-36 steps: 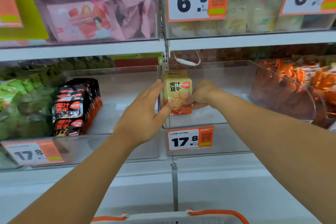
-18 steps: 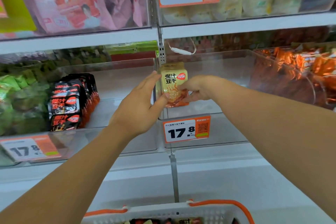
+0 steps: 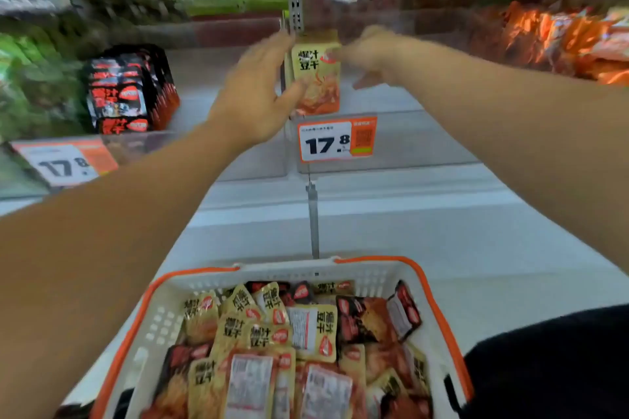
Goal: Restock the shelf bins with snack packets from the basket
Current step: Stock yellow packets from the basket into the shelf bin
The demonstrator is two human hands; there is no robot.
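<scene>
- Head view, nearest item: basket (image 3: 429, 296), white with orange rim, at the bottom edge of the frame; it holds a loose heap of yellow and black snack packets (image 3: 272, 333), the stock not yet shelved.
- Left hand (image 3: 253, 92): fingers straight and spread, thumb against the left edge of the upright yellow packet (image 3: 316, 78); it steadies rather than grips.
- Right hand (image 3: 371, 54): blurred; the fingertips appear to pinch the packet's top right corner, though I cannot tell for sure.
- Yellow packet: upright at the front left corner of the clear bin (image 3: 408, 146), just above the price tag (image 3: 337, 139).
- Black packets (image 3: 129, 92): a standing row in the left neighbouring bin.
- Handling note: probably best to seat the packet square against the bin's left wall, face forward, before letting go, since a lone packet may topple.
</scene>
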